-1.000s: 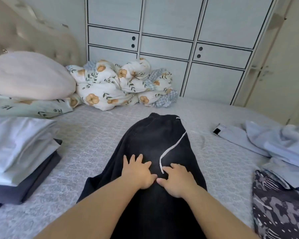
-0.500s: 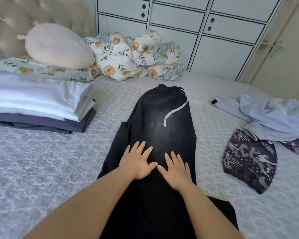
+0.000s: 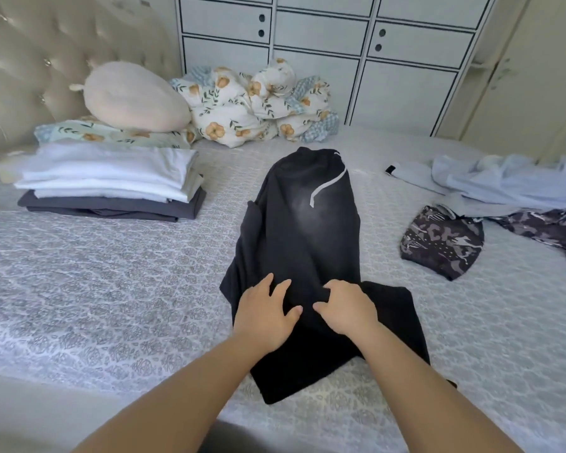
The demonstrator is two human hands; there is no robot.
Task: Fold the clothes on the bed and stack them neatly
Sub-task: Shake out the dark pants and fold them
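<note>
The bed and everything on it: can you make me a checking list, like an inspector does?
Surface: grey patterned bedspread, flat.
Job's things: black trousers spread lengthwise mid-bed; folded stack of white and dark grey pieces at the left; light blue shirt and camouflage garment unfolded at the right.
Clutter: round cream cushion on a floral pillow; bunched floral quilt behind.
Grippers: left hand rests fingers spread on the trousers; right hand pinches up their fabric.
Cables: nothing seen.
Surroundings: tufted headboard, white wardrobe.
</note>
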